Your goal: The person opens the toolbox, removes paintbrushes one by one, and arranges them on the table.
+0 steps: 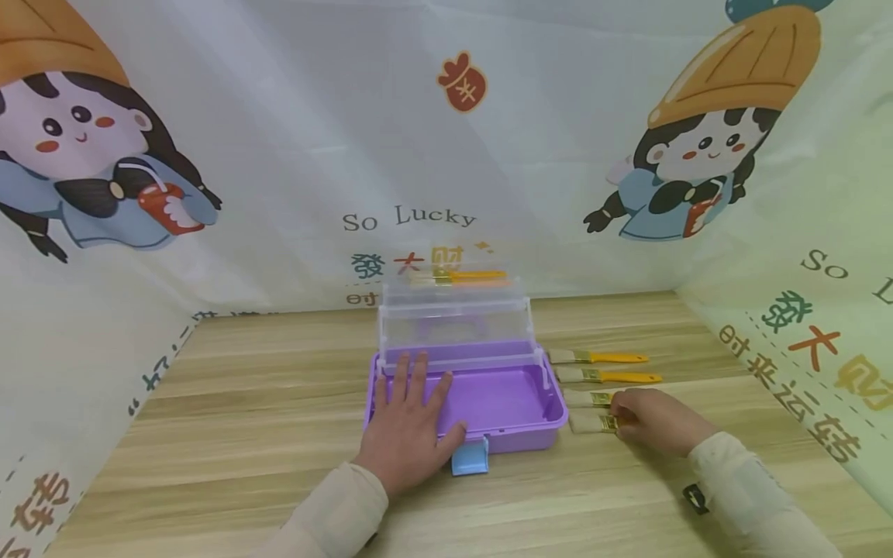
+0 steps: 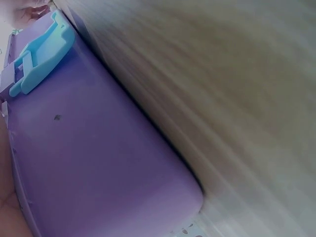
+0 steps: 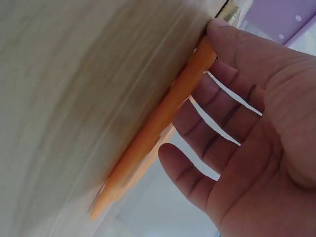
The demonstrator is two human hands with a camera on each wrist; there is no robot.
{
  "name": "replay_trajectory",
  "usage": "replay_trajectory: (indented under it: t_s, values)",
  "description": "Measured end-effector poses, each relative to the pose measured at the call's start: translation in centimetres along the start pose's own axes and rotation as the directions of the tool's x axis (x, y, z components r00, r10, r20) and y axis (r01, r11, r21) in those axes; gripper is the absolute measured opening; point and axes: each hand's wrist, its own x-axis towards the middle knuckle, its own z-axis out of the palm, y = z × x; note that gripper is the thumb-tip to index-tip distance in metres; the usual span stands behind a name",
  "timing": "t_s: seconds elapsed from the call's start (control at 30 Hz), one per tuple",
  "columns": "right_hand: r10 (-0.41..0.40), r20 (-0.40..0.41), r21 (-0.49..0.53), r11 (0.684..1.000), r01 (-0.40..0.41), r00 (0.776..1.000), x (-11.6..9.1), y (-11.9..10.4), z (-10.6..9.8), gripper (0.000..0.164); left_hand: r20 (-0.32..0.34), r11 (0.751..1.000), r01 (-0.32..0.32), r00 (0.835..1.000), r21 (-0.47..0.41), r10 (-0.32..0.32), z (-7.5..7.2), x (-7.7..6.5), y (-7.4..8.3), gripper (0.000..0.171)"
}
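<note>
A purple plastic toolbox [image 1: 523, 442] stands with its lid raised and its main compartment bare. My left hand [image 1: 412, 442] rests on its front left part, fingers spread over the compartment. A light blue latch [image 2: 47, 54] hangs at the front wall. To the right of the box, my right hand [image 1: 659, 422] pinches the nearest paintbrush [image 1: 593, 424] where its orange handle [image 3: 158, 116] meets the metal band. The thumb lies on one side of the handle, the fingers behind it. Just beyond is another paintbrush [image 1: 586, 398], its handle hidden by that hand.
Two more paintbrushes [image 1: 628, 358] with yellow handles lie farther back beside the box. Clear trays [image 1: 453, 322] stand raised behind the compartment, with a yellow-handled brush [image 1: 477, 275] at their top. A printed cloth backdrop [image 1: 314, 139] encloses the wood-grain table [image 1: 244, 403].
</note>
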Motion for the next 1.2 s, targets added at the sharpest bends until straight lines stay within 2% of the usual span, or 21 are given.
replay_trajectory:
  t_s: [0.13, 0.27, 0.4, 0.6, 0.93, 1.07, 1.2]
  values:
    - [0.033, 0.013, -0.011, 0.999, -0.033, 0.999, 0.2, -0.4, 0.0, 0.017, -0.011, 1.0, 0.004, 1.0, -0.004, -0.004, 0.1, -0.1, -0.1, 0.073]
    - [0.042, 0.058, 0.028, 0.999, -0.044, 0.997, 0.0, -0.7, -0.9, 0.018, -0.006, 1.0, 0.005, 1.0, -0.009, -0.005, 0.2, -0.2, -0.1, 0.074]
    - [0.076, 0.081, 0.05, 0.996, -0.08, 0.994, -0.1, -1.4, -3.0, 0.033, 0.004, 1.0, 0.007, 1.0, -0.01, -0.007, 0.2, -0.3, -0.1, 0.075]
    - [0.117, 0.094, 0.063, 0.99, -0.123, 0.989, 0.9, -2.8, -6.0, 0.042, -0.005, 1.0, 0.01, 1.0, -0.009, -0.01, 0.1, -0.2, -0.1, 0.074]
    - [0.032, 0.077, 0.024, 0.999, -0.034, 0.997, 3.7, -4.8, -8.7, 0.047, 0.005, 1.0, 0.005, 1.0, -0.014, -0.004, 0.2, -0.2, 0.2, 0.075]
    - [-0.012, 0.064, -0.023, 1.0, 0.014, 0.998, 6.0, -6.1, -9.8, 0.046, -0.002, 1.0, -0.001, 1.0, -0.004, 0.001, 0.0, -0.2, 0.1, 0.074]
    - [-0.072, 0.048, -0.054, 0.996, 0.075, 0.996, 9.4, -7.5, -10.3, 0.043, -0.009, 1.0, 0.002, 1.0, 0.0, -0.002, 0.1, -0.3, 0.0, 0.073]
